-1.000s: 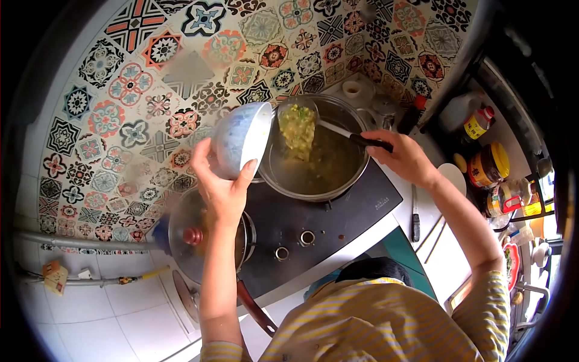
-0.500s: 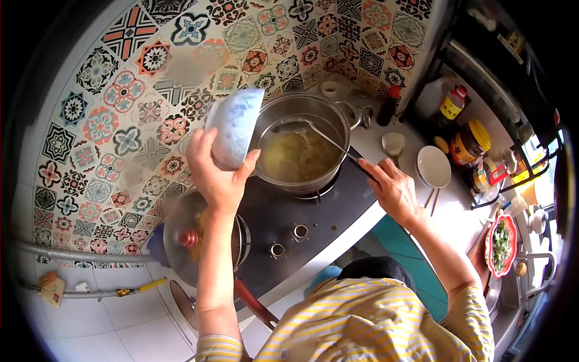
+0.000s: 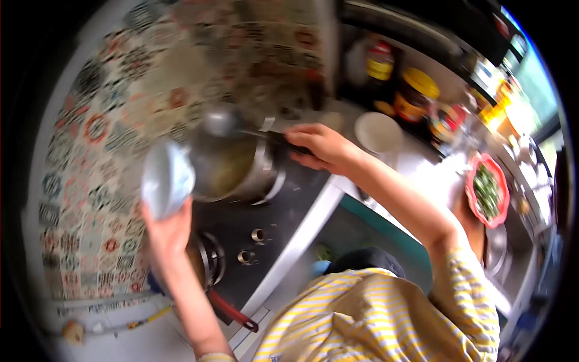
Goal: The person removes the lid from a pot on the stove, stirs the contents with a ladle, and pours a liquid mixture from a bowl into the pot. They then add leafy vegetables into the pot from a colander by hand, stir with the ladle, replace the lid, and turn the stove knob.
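My left hand [image 3: 169, 229] grips a pale blue-and-white bowl [image 3: 169, 178] from below, tilted on its side, left of the metal pot [image 3: 265, 172]. Yellowish soup [image 3: 234, 169] shows in the pot, blurred by motion. My right hand [image 3: 322, 148] is closed on the dark handle of a ladle [image 3: 222, 120]. The ladle's round metal head is raised above the pot's far side. I cannot tell whether the ladle or the bowl has anything in it.
A pan with a red handle [image 3: 234, 312] sits on the black stove [image 3: 289, 211], partly behind my left arm. A white bowl [image 3: 379, 133] and jars [image 3: 416, 93] stand at right. Farther right lies a red-rimmed dish [image 3: 503, 202] with chopped greens.
The ladle has come up out of the soup and over the pot's far side. The bowl has tipped further and sits farther left of the pot. The whole view has turned to the right.
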`<action>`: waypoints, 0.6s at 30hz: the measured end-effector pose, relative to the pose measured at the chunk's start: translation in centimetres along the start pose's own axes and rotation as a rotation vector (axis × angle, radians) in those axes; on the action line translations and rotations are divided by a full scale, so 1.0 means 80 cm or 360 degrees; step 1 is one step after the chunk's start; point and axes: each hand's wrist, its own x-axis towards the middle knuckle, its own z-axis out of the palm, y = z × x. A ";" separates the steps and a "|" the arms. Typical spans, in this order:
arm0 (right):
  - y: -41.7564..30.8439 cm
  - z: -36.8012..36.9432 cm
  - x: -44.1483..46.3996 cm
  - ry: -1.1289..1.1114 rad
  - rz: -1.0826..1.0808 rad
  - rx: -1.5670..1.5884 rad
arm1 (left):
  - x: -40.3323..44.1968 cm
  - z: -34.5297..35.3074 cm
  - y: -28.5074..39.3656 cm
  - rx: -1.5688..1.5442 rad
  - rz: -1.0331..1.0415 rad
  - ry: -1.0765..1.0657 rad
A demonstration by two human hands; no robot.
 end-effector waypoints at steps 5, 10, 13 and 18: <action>-0.100 -0.079 -0.073 -0.0455 0.0088 0.0245 | -0.086 0.069 -0.110 0.0156 -0.0635 0.0086; -0.133 -0.169 -0.165 -0.0561 -0.0237 0.0156 | -0.097 0.076 -0.323 0.0525 -0.1318 -0.0049; -0.122 -0.214 -0.220 -0.0429 -0.0363 0.0051 | -0.098 0.075 -0.457 0.0693 -0.1456 -0.0263; -0.101 -0.265 -0.291 0.0007 -0.0208 -0.0067 | -0.115 0.070 -0.637 0.0734 -0.1450 -0.0401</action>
